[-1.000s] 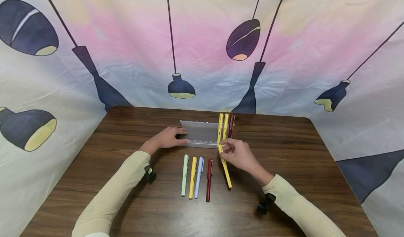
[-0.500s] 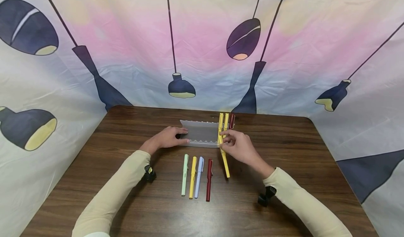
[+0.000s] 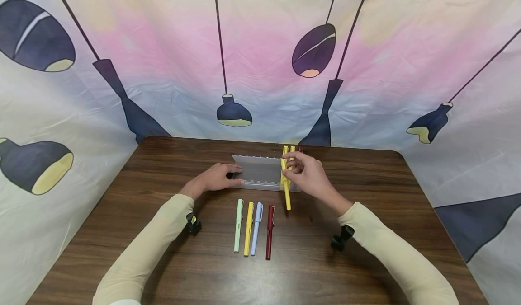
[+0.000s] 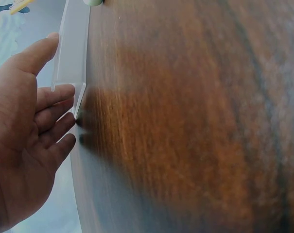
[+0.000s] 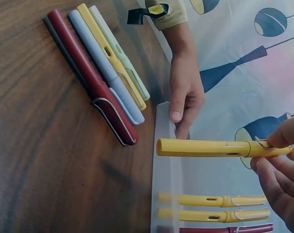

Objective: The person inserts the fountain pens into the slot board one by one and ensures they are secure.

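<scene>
My right hand pinches a yellow capped pen near its clip end, between thumb and fingers. The pen slants above the right part of a translucent pen holder with scalloped edges. In the right wrist view, two yellow pens and a dark red pen lie side by side in the holder. At the holder's left end rests my left hand. Its thumb and loosely bent fingers stand apart and touch the end of the holder.
In front of the holder lie a light green pen, a yellow pen, a light blue pen and a dark red pen on the wooden table. A lamp-printed cloth hangs behind the table.
My right hand has moved away from me with the yellow pen, bringing it further over the holder and more upright in view. The left hand and loose pens keep their places.
</scene>
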Demonstrator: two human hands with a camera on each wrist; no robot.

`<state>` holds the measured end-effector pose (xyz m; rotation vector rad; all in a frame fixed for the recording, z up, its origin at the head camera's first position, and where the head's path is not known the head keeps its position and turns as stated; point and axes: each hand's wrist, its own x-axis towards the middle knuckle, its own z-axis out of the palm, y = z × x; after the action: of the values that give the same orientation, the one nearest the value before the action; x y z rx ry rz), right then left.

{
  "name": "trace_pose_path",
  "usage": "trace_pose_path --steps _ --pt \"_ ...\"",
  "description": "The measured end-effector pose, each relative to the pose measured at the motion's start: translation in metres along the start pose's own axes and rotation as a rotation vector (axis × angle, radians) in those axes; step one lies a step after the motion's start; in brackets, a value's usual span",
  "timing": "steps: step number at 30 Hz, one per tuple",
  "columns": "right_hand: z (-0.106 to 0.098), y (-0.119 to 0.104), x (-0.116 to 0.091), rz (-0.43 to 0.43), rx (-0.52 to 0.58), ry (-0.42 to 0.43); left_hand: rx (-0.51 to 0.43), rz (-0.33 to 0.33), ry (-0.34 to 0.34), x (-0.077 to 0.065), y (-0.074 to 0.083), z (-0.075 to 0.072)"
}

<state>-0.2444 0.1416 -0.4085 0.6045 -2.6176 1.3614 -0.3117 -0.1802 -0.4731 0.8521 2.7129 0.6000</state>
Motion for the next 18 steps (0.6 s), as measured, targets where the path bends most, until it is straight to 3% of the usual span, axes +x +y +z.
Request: trace_pose_path --steps 18 --pt "-0.005 0.006 0.024 -0.054 -0.014 0.058 0.025 0.005 0.005 0.003 -0.005 0.003"
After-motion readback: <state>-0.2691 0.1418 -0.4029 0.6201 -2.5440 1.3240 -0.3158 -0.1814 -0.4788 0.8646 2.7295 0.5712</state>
